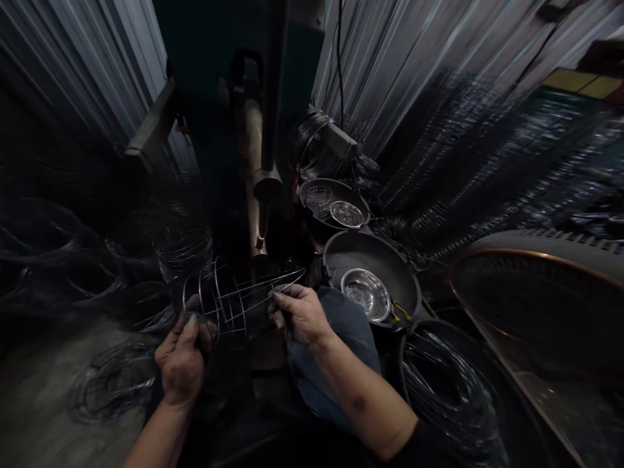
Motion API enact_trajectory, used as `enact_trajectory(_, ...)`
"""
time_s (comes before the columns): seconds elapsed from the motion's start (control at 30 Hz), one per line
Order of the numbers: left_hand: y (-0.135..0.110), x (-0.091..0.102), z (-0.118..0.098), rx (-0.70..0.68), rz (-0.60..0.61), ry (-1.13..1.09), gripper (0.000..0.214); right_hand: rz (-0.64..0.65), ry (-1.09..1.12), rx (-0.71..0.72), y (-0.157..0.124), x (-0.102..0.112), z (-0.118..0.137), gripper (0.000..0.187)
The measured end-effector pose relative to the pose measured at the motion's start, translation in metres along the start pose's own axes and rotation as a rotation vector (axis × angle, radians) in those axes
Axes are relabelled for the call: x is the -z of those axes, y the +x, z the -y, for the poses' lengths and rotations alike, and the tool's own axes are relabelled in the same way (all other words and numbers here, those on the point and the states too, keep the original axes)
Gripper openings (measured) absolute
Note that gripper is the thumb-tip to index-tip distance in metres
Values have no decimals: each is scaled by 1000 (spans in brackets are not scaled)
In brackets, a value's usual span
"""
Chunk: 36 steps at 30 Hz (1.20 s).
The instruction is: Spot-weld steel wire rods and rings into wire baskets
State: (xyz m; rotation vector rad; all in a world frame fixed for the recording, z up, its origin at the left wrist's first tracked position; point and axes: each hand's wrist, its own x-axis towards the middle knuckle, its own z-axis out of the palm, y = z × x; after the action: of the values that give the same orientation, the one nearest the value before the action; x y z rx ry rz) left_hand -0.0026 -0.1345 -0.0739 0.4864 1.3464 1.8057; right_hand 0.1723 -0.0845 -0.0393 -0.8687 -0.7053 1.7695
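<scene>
Held in front of me is a wire frame point(216, 296) made of several round hoops, with long straight wires running out to the right. My left hand point(185, 351) is closed on the hoop end, thumb pressed against the wire. Farther right, my right hand point(299, 315) pinches the narrow end of the long wires, where they meet in a bent tip. Just beyond the frame stands a machine with a copper-coloured rod point(257, 244) pointing down. Its lower parts are lost in the dark.
To my right, a black pan point(331, 250) holds a steel bowl point(373, 286) of small wire pieces. Behind it sits another pan point(312, 185). Wire rings point(439, 377) fill a dark tub at lower right. More wire coils point(112, 377) lie on the left floor. A large fan point(536, 253) stands at right.
</scene>
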Motion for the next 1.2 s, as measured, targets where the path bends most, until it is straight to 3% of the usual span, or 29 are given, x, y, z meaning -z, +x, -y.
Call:
enact_trajectory(0.23,21,-16,3,-41,2,8,38,10,19,72,35,6,-4,34)
enact_trajectory(0.57,53,-40,-11,-101,29,111,19,26,-5,145,72,-9,17,34)
enact_trajectory(0.63,56,-42,-13,-127,21,117,24,26,-5,153,77,-11,19,34)
enact_trajectory(0.8,58,-47,-20,-93,3,181,39,11,7,149,84,-14,19,34)
enact_trajectory(1.2,53,-50,-27,-19,-50,236,29,-47,-6,108,77,-22,23,27)
